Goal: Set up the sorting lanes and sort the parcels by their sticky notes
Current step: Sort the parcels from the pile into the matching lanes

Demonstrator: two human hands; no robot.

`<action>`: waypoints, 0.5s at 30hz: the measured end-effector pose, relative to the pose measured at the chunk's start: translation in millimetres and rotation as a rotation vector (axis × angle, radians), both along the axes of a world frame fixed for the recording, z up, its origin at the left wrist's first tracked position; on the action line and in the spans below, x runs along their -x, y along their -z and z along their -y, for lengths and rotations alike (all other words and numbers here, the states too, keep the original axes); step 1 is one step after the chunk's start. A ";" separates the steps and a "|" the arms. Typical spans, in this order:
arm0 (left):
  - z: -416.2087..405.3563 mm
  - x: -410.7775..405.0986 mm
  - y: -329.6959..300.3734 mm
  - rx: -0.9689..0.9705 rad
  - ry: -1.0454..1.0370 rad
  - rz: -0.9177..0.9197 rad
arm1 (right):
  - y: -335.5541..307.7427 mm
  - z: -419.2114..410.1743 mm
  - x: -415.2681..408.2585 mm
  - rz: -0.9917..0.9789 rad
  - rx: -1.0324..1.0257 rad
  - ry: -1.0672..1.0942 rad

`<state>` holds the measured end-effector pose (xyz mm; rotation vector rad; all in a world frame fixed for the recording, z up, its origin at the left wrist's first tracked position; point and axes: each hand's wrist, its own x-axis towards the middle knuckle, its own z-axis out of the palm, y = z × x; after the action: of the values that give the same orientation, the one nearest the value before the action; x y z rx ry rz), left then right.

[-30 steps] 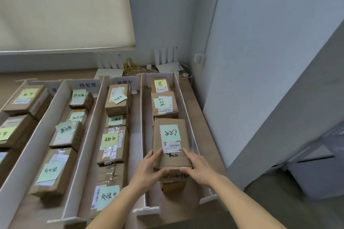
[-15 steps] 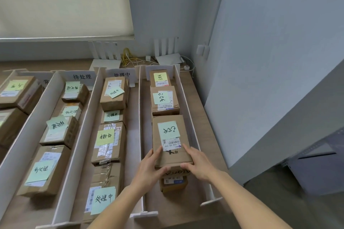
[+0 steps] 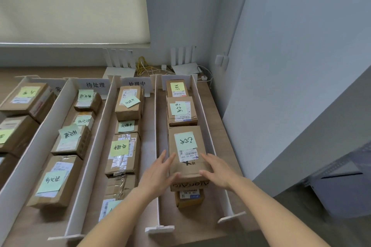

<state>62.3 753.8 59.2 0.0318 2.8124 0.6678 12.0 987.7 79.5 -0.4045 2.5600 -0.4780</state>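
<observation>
White foam-board dividers (image 3: pixel 156 146) are splitting the wooden worktop (image 3: pixel 212 110) into lanes; both hands, left (image 3: pixel 158 172) and right (image 3: pixel 217 172), are flanking the cardboard parcel (image 3: pixel 186 166), fingers released and straight.

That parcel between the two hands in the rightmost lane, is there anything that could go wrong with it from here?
Possibly. The parcel sits on top of a smaller box and overhangs it, so it may tip once the left hand and right hand are away. It nearly fills the lane up to the white divider, so a nudge could shift that wall. Its green note might peel off if brushed.
</observation>
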 end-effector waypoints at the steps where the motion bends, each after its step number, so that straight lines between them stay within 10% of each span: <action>1: 5.5 -0.7 -10.9 0.028 0.012 -0.033 | -8.5 2.4 -1.6 -0.020 -0.021 -0.026; 15: 97.3 -139.2 -191.6 0.162 -0.274 -0.384 | -201.1 107.6 -81.1 -0.408 -0.073 -0.376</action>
<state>201.5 656.6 250.8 -0.2897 3.2705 0.5324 93.1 880.1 280.6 -1.0224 2.7760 -0.1734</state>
